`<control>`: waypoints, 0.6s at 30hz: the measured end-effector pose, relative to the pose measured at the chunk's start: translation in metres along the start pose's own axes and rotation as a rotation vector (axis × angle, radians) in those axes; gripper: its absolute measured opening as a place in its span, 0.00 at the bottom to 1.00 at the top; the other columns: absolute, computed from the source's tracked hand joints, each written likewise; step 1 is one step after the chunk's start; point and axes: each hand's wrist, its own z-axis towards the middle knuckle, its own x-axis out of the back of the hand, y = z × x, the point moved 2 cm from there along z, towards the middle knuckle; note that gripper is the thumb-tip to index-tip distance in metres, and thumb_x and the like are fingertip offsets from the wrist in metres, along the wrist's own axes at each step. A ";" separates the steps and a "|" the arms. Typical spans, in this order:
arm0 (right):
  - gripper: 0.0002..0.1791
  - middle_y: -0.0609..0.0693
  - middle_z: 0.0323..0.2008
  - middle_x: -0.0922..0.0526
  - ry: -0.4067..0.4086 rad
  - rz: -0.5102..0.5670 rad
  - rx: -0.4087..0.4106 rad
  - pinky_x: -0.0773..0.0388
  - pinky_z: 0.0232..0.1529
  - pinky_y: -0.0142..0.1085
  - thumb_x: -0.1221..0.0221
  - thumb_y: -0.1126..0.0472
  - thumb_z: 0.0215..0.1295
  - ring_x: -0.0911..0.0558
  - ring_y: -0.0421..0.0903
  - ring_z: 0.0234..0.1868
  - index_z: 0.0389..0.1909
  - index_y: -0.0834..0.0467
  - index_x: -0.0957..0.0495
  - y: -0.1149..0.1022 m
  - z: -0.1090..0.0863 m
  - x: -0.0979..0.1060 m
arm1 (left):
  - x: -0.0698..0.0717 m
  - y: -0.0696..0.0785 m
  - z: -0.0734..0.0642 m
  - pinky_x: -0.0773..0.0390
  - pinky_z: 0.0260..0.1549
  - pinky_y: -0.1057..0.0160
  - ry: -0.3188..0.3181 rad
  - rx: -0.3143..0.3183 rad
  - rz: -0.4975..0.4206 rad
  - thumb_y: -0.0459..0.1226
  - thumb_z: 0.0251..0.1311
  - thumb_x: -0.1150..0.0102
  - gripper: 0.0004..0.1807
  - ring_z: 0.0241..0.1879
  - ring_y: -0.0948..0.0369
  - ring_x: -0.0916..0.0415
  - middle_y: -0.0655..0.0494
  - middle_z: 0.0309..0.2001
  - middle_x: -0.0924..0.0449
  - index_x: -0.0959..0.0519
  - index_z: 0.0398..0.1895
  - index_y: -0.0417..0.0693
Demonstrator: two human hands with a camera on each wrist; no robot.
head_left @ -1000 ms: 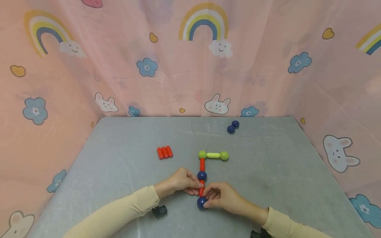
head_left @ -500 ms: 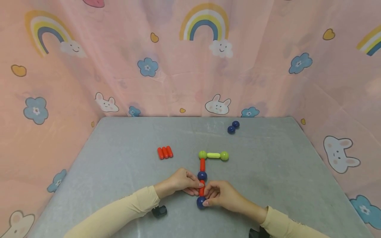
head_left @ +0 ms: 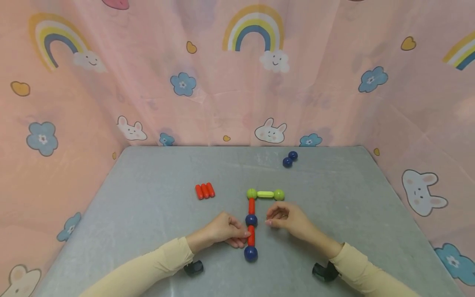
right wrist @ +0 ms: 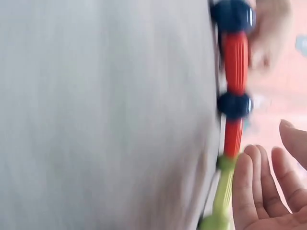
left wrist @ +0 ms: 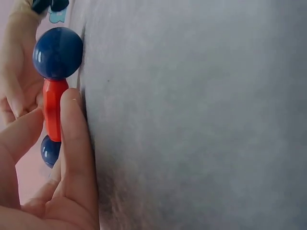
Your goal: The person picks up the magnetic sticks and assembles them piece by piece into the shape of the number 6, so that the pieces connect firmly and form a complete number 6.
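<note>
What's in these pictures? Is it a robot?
One person is working with a bare left hand and right hand, no robot. The wide picture looks down from the head; the others look from each wrist. On the grey table, two red sticks, two blue balls, a green stick and two green balls make a bent line. Three more red sticks and two more blue balls lie apart from it. The left hand pinches the nearer red stick; the right hand holds nothing.

One green stick [head_left: 265, 194] has two green balls [head_left: 279, 194] at its ends. Five red sticks [head_left: 205, 191]: three left of the green stick, two nearer than it. Four blue balls [head_left: 250, 254]: two beyond it, two nearer. Two hands [head_left: 222, 229], both nearer.
</note>
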 end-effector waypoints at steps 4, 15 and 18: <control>0.13 0.55 0.38 0.16 0.137 -0.076 -0.042 0.20 0.36 0.30 0.30 0.58 0.59 0.19 0.37 0.34 0.41 0.60 0.19 0.010 0.012 0.025 | 0.001 -0.001 -0.006 0.16 0.23 0.67 -0.022 -0.005 0.013 0.37 0.58 0.31 0.08 0.22 0.65 0.17 0.51 0.23 0.14 0.14 0.31 0.38; 0.20 0.58 0.47 0.15 0.210 -0.188 -0.050 0.22 0.43 0.33 0.29 0.57 0.57 0.18 0.45 0.42 0.49 0.59 0.18 0.030 0.039 0.054 | -0.008 -0.001 -0.015 0.18 0.19 0.68 -0.022 -0.024 0.078 0.40 0.52 0.26 0.10 0.17 0.66 0.19 0.48 0.21 0.14 0.13 0.28 0.42; 0.21 0.58 0.47 0.15 0.187 -0.194 -0.058 0.22 0.44 0.35 0.28 0.58 0.56 0.18 0.46 0.43 0.50 0.60 0.18 0.031 0.042 0.054 | -0.010 0.000 -0.015 0.19 0.19 0.68 -0.019 -0.029 0.099 0.39 0.51 0.25 0.09 0.17 0.66 0.20 0.47 0.22 0.13 0.13 0.27 0.43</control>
